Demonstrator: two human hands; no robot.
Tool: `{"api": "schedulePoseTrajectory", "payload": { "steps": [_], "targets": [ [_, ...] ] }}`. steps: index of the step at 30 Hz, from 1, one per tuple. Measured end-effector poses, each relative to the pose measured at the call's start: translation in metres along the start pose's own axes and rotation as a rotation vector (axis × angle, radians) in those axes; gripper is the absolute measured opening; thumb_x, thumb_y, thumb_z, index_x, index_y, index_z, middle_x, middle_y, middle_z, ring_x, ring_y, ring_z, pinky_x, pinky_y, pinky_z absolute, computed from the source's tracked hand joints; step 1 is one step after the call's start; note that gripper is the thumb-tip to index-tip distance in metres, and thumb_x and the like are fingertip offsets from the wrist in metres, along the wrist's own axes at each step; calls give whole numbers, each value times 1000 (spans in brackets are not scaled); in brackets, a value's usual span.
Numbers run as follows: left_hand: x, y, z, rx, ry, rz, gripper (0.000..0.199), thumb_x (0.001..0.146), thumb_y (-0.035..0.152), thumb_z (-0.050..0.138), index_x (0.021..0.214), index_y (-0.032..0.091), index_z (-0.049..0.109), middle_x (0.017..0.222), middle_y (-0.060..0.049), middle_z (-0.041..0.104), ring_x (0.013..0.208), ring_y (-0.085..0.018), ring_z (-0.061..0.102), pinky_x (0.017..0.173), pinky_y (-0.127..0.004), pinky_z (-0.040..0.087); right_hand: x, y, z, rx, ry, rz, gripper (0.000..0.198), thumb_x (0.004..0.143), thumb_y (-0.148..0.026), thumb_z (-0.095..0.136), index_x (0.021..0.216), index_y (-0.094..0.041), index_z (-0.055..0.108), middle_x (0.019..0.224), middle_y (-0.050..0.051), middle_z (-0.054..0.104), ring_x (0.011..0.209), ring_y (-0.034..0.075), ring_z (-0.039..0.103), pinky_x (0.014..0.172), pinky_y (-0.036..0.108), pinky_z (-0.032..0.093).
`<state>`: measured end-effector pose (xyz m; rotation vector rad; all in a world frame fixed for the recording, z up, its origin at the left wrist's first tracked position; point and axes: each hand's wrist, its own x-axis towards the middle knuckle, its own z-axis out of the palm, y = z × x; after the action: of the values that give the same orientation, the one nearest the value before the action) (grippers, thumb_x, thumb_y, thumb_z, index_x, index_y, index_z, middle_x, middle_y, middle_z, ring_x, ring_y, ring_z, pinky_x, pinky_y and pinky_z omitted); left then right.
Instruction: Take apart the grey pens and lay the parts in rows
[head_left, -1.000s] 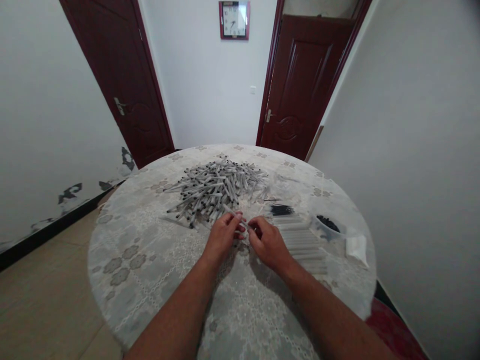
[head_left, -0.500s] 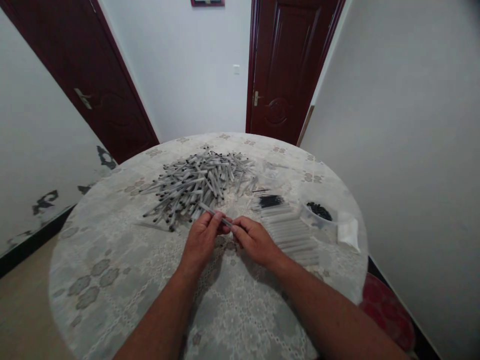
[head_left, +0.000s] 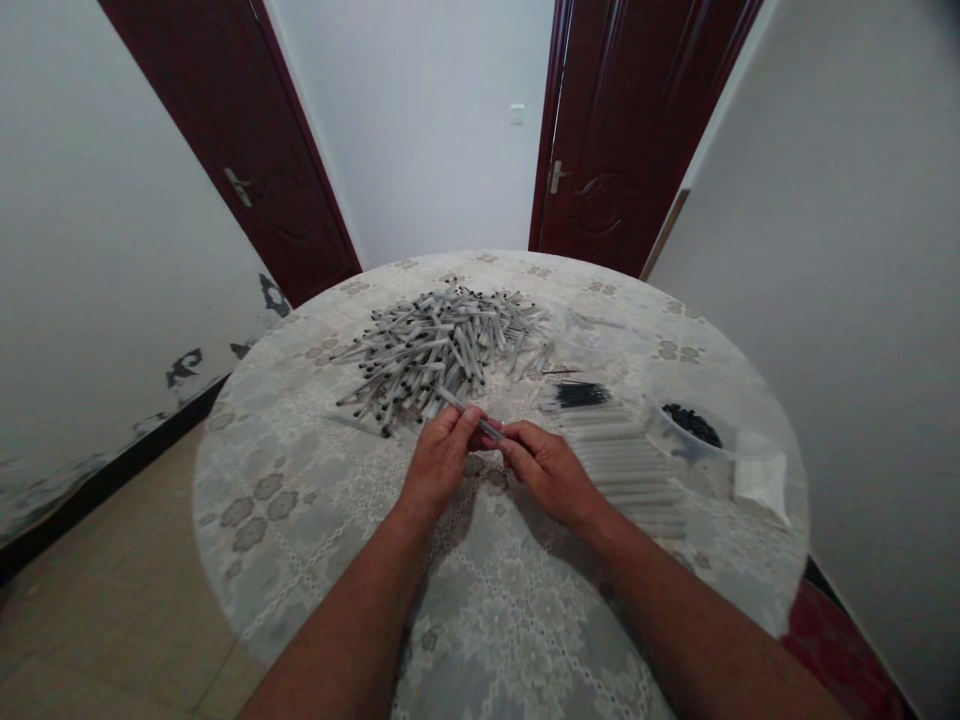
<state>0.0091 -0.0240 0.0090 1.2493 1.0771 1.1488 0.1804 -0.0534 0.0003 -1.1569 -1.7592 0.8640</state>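
My left hand [head_left: 444,452] is closed around a slim translucent tube [head_left: 452,398], like a pen barrel, whose far end juts out up and left beyond the fingers. Thumb and fingers of my right hand [head_left: 546,470] pinch together at the tube's near end. Whether a small part sits between those fingertips is hidden. Just beyond my left hand lies a heap of similar tubes with black ends [head_left: 442,345]. To the right of my right hand is a row of clear tubes [head_left: 619,450] laid side by side, with a bunch of thin black sticks [head_left: 583,394] at its far end.
A clear tub [head_left: 660,432] with small black pieces [head_left: 691,424] stands at the right of the round table [head_left: 277,590]. Beside it lies a white packet [head_left: 760,488]. Clear plastic [head_left: 604,335] rests farther back. Walls and two dark red doors are behind the table.
The view has swung left, so everything appears farther right. Both hands keep the tube in much the same pose over the table.
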Motion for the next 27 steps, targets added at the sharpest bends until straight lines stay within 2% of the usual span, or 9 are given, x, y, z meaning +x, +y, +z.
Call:
{"api": "schedulePoseTrajectory", "payload": {
  "steps": [6,10,14,19,24,27],
  "targets": [
    [1,-3,0,-2,0,13,41,93,56,61,95,17,71,95,-10,77,78,-19,72,79,-33,58,1,1,-4,-49,5,-29,26,103,-32,52,110,-20,74,85,1,71,77,15,63,75,26,45],
    [-1,-3,2,-26,-3,14,41,93,56,62,96,16,70,94,-10,77,78,-19,72,79,-34,59,2,3,-3,7,-15,-31,28,103,-33,52,111,-20,75,83,1,70,75,15,62,73,25,45],
    [-3,-2,5,-32,72,27,42,93,57,61,95,16,70,97,-11,77,79,-20,74,78,-33,59,3,2,2,46,72,7,28,103,-34,52,112,-20,76,82,1,69,71,15,60,69,25,45],
    [-2,-3,5,-64,24,5,44,92,58,63,97,15,72,100,-11,78,80,-21,74,79,-35,60,6,8,-3,60,-10,-42,28,102,-34,53,105,-20,76,76,0,66,67,14,57,67,25,44],
    [-1,-7,3,-49,47,27,44,94,58,60,99,16,71,103,-11,77,82,-20,74,81,-34,59,8,13,-3,210,-32,80,31,101,-38,52,105,-19,77,70,-2,62,56,12,52,56,24,42],
    [-1,-6,4,-53,51,22,42,94,57,61,98,16,70,101,-11,77,79,-20,74,79,-34,59,7,8,0,128,-14,33,31,101,-36,53,106,-20,78,73,1,67,61,14,57,62,26,45]
  ]
}}
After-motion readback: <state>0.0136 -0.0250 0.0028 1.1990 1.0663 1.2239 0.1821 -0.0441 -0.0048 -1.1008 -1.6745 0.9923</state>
